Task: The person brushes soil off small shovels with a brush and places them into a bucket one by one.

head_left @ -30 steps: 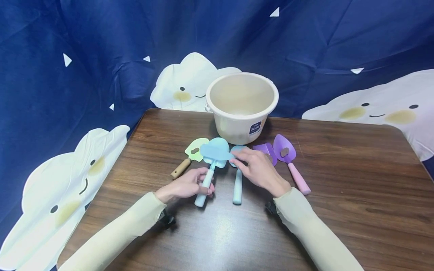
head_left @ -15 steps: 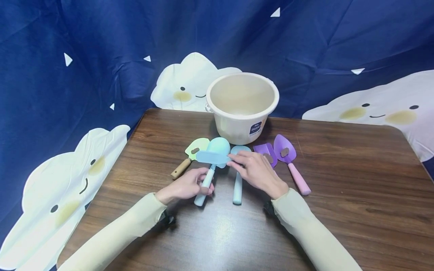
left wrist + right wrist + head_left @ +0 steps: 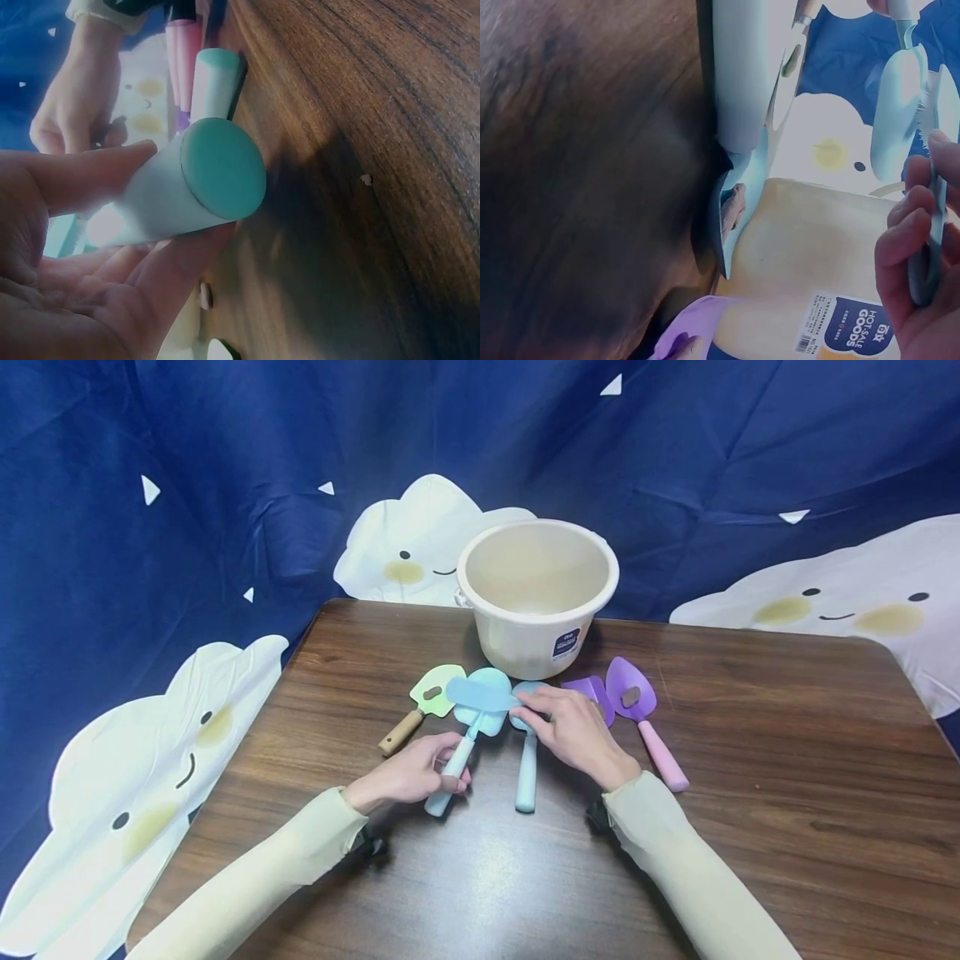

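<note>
My left hand (image 3: 408, 772) grips the pale handle of a light blue garden trowel (image 3: 457, 758), its end cap facing the camera in the left wrist view. My right hand (image 3: 576, 733) pinches a small blue brush (image 3: 480, 695), which lies across the trowel's blade in the head view. White bristles on the brush (image 3: 946, 97) point at the trowel blade (image 3: 896, 112) in the right wrist view. Beneath my right hand a second blue trowel (image 3: 527, 777) rests on the table, with a brownish lump (image 3: 733, 211) on its blade.
A cream bucket (image 3: 536, 639) stands behind the tools on the wooden table (image 3: 787, 760). Left of centre lies a green trowel (image 3: 438, 683) with a wooden handle. To the right are a purple scoop (image 3: 588, 689) and a purple trowel (image 3: 628, 677) with a pink handle, a brown lump on its blade.
The brush has swept left and toward me across the blade, then back right and away. The held trowel has tilted slightly; the other tools have stayed put.
</note>
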`<act>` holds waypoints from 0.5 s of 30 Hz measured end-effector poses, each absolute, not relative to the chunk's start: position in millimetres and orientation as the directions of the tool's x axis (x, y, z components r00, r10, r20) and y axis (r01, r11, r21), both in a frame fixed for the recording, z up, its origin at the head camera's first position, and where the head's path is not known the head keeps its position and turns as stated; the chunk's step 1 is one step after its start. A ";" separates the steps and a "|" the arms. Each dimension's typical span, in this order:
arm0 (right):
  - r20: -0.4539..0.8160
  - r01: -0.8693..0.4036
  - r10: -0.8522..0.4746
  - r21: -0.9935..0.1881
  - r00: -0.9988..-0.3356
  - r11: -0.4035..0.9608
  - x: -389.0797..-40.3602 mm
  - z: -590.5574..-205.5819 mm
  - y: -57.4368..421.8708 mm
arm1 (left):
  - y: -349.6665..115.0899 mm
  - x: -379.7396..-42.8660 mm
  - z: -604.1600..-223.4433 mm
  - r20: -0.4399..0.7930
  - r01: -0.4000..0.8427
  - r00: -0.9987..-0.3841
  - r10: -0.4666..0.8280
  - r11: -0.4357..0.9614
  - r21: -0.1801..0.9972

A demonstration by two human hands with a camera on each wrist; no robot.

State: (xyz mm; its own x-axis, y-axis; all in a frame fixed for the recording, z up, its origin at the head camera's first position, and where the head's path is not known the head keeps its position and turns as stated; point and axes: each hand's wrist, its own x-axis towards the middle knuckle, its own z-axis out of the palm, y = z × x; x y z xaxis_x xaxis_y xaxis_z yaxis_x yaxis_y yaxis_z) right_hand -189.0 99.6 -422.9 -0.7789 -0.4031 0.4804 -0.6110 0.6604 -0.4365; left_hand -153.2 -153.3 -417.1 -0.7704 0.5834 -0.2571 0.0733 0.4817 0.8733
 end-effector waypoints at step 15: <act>0.506 -0.559 -0.314 -0.459 -0.803 0.690 -200.8 -427.8 111.6 | -156.1 -150.2 -418.8 -0.291 0.010 -0.745 0.600 0.446 0.895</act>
State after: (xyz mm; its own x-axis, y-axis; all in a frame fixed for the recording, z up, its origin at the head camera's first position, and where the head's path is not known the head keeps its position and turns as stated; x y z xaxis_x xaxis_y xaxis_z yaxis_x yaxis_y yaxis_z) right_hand -200.8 111.6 -427.8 -0.8032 -0.3141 0.5061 -0.5593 0.6902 -0.4592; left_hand -150.2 -156.1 -418.8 -0.7453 0.5997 -0.2912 0.0095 0.4464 0.8948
